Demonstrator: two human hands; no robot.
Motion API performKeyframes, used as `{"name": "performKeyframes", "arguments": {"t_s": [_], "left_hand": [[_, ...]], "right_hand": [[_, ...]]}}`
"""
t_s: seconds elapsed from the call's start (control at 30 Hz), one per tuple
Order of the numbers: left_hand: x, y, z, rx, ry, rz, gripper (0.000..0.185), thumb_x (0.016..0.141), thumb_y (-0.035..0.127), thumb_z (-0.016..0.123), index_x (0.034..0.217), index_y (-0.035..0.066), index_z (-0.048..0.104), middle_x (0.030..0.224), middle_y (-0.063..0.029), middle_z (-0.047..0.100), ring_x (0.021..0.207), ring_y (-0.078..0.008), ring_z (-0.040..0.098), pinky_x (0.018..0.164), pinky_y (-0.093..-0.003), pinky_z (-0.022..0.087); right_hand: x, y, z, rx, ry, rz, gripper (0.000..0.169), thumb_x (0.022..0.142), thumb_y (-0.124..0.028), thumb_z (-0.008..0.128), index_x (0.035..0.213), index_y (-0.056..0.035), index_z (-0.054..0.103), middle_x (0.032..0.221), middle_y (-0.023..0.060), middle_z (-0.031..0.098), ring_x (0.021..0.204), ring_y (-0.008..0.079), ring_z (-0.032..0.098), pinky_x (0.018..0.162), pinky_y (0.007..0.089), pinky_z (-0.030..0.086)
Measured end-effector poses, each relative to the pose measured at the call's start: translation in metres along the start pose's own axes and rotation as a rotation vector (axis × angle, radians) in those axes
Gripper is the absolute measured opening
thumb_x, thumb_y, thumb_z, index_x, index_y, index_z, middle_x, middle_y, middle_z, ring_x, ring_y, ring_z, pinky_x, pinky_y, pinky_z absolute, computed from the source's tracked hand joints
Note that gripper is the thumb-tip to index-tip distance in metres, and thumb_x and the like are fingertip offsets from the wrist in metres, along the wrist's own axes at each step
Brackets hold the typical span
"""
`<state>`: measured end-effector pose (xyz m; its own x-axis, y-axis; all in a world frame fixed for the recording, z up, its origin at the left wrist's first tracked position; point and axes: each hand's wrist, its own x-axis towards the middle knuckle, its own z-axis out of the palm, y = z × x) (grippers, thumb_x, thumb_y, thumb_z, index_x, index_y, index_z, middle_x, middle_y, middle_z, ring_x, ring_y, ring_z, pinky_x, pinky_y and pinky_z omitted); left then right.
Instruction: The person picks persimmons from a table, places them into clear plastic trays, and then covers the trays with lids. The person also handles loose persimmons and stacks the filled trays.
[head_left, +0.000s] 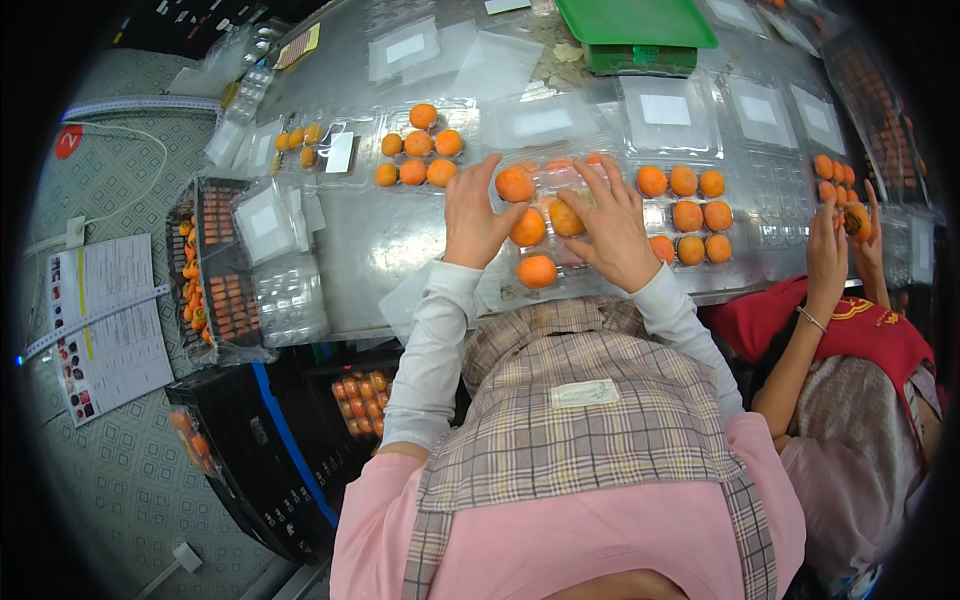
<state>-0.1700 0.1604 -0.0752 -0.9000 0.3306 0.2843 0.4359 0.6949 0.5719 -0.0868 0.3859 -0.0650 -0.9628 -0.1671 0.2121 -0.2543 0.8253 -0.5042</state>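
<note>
In front of me lies a clear plastic punnet (525, 281) with orange persimmons in its cups. My left hand (480, 217) is at its left side, fingers spread beside one persimmon (514, 184). Its thumb reaches a second persimmon (527, 227); whether it grips either is unclear. With index finger and thumb my right hand (611, 232) holds another persimmon (565, 218) over the punnet. A further persimmon (537, 271) sits in the near row. Along the far row, several more show through clear plastic, partly behind my right fingers.
Filled persimmon punnets stand left (418, 144) and right (688, 216) on the metal table (367, 247). Beyond are labelled clear lids (656, 110) and a green tray (637, 22). A black crate (214, 270) stands left. At right, a co-worker's hands (829, 240) hold a persimmon (856, 223).
</note>
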Motion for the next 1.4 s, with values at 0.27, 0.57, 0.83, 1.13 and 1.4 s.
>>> {"name": "performKeyframes", "arguments": {"t_s": [0.27,0.57,0.83,1.13,1.4], "left_hand": [[0.025,0.005,-0.005,0.066,-0.265,-0.031,0.079,0.070,0.019,0.090,0.142,0.009,0.060,0.110,-0.0142,0.072,0.101,-0.0344,0.064,0.088,-0.0443,0.052],[0.030,0.002,-0.008,-0.025,-0.217,0.043,0.077,0.068,0.015,0.087,0.140,0.008,0.061,0.104,-0.0155,0.073,0.091,-0.0348,0.067,0.083,-0.0432,0.056],[0.005,0.012,-0.007,-0.650,-0.043,-0.210,0.079,0.077,0.009,0.087,0.147,0.004,0.053,0.120,-0.0092,0.070,0.115,-0.0198,0.067,0.101,-0.0359,0.054],[-0.022,0.001,-0.015,-2.178,0.043,-0.670,0.055,0.100,0.026,0.066,0.145,0.000,0.049,0.139,-0.0206,0.056,0.122,-0.0324,0.062,0.108,-0.0424,0.055],[-0.034,0.006,-0.022,-2.487,-0.035,-0.622,0.059,0.097,0.027,0.068,0.146,0.001,0.049,0.137,-0.0205,0.054,0.118,-0.0314,0.060,0.106,-0.0417,0.055]], "right_hand": [[0.010,0.013,-0.001,0.016,-0.082,0.009,0.062,0.068,-0.021,0.089,0.126,-0.0105,0.071,0.157,0.0098,0.045,0.151,0.0409,0.031,0.114,0.0578,0.032],[0.011,0.020,0.002,0.094,-0.033,0.017,0.058,0.068,-0.025,0.088,0.121,-0.0095,0.073,0.155,0.0079,0.049,0.151,0.0389,0.033,0.115,0.0561,0.032],[0.009,0.020,0.003,0.142,0.019,-0.001,0.052,0.069,-0.028,0.084,0.117,-0.0108,0.074,0.155,0.0056,0.049,0.150,0.0390,0.035,0.115,0.0565,0.030],[0.010,0.019,0.001,0.118,-0.006,-0.003,0.049,0.069,-0.031,0.084,0.114,-0.0115,0.075,0.154,0.0060,0.051,0.151,0.0384,0.033,0.114,0.0572,0.030],[0.012,0.022,0.005,0.067,-0.006,-0.027,0.051,0.069,-0.031,0.084,0.115,-0.0120,0.075,0.154,0.0075,0.050,0.151,0.0389,0.032,0.115,0.0582,0.029]]}}
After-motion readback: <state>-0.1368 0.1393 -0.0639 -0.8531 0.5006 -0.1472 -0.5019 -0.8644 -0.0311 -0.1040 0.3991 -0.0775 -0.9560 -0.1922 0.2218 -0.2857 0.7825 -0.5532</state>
